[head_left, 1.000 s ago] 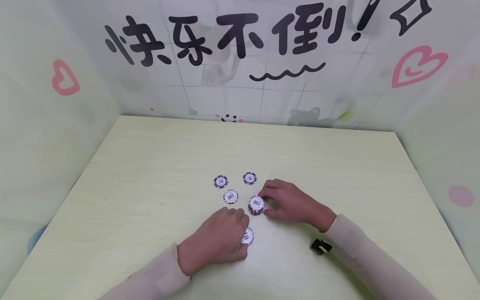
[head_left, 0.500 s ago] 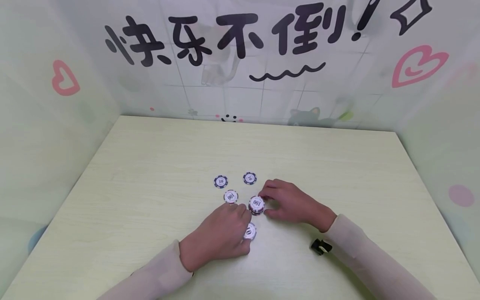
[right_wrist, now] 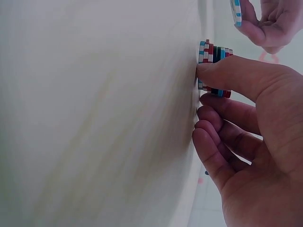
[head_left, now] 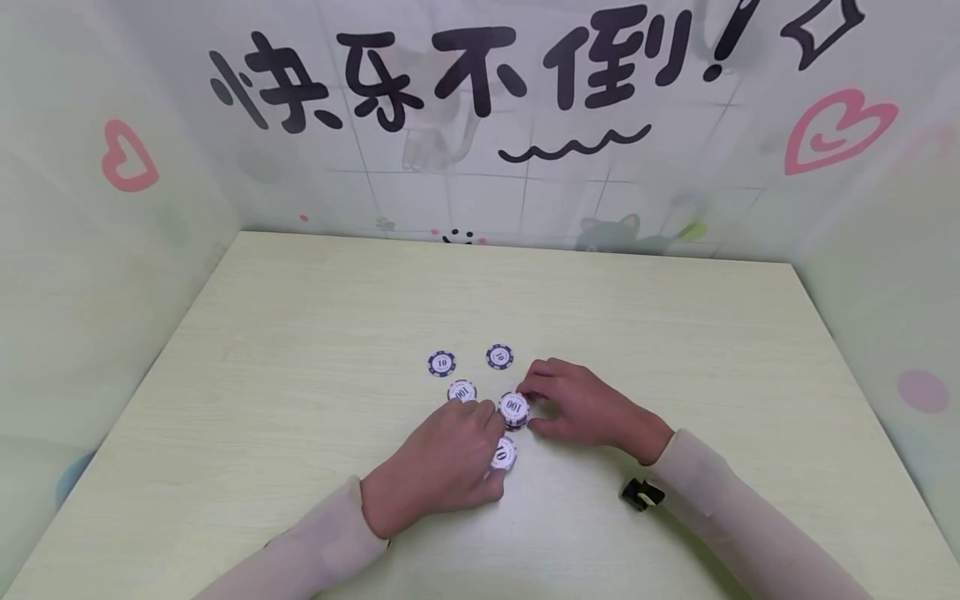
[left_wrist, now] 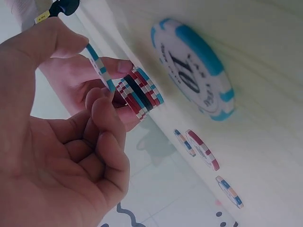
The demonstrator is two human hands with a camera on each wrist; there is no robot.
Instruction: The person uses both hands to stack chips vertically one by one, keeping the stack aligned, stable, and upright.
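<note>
My left hand [head_left: 442,458] pinches a white poker chip with light blue edge marks [head_left: 505,453] between thumb and fingers. In the left wrist view this chip [left_wrist: 100,68] is tilted on edge, apart from the stack. My right hand [head_left: 585,406] holds the stack of poker chips [head_left: 513,408], thumb on one side and fingers on the other. A chip marked 100 tops it; red, black and light blue layers show from the side [left_wrist: 139,92]. Another light blue chip marked 10 [left_wrist: 194,71] lies flat on the table, hidden under my left hand in the head view.
A chip marked 100 [head_left: 462,390] lies just beyond my left fingers. Two dark blue chips marked 10, the left one [head_left: 442,363] and the right one [head_left: 499,357], lie farther back. A small black object [head_left: 642,493] is beside my right sleeve. Printed cloth walls [head_left: 480,192] border the table.
My left hand has moved slightly away from me and to the right, bringing its chip closer to the stack. My right hand stays in place at the stack.
</note>
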